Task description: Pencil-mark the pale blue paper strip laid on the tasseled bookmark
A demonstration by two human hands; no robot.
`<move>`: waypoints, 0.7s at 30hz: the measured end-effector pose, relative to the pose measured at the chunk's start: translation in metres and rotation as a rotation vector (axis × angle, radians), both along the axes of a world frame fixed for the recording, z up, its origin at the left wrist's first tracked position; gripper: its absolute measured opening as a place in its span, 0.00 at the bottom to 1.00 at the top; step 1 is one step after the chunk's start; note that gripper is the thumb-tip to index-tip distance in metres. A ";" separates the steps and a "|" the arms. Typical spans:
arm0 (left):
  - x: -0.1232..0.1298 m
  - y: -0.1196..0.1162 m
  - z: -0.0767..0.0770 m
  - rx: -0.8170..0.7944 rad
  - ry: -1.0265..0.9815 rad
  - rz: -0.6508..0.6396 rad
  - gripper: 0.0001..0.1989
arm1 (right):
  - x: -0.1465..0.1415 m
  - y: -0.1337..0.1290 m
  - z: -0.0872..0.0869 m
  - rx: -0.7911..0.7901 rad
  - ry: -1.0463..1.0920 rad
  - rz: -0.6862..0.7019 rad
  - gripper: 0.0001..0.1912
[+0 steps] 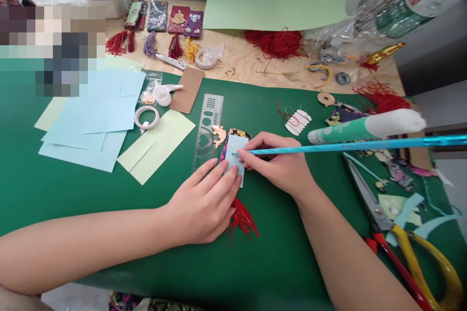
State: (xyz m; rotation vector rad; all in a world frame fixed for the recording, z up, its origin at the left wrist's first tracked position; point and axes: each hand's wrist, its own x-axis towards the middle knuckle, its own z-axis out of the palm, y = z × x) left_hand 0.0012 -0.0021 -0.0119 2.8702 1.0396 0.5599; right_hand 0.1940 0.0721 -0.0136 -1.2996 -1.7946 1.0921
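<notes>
My right hand pinches a long light-blue pencil, its dark tip resting on a small pale-blue paper slip. Beneath the slip lies a floral fabric-covered tag, mostly covered, with a red tassel showing below. My left hand lies flat with fingers stretched, the fingertips pressing on the slip's lower left. Just left of the tag are a clear plastic stencil ruler and a small wooden fish.
Scissors and a glue stick lie at right. Blue sheets, green paper and a tape roll are at left. Wound thread sits behind my right hand. Finished-looking tasselled tags stand at the back. A blurred area fills the upper left.
</notes>
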 end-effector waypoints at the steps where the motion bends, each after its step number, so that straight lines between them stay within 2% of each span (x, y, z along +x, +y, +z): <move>1: 0.000 0.000 0.000 0.000 0.001 0.000 0.23 | 0.000 0.000 0.000 -0.007 0.002 -0.010 0.09; 14: 0.000 0.000 -0.001 -0.002 0.002 0.005 0.22 | -0.009 -0.006 0.013 -0.187 0.096 -0.175 0.10; 21: 0.000 0.000 0.001 -0.003 -0.002 0.000 0.22 | -0.008 -0.006 0.014 -0.161 0.056 -0.139 0.09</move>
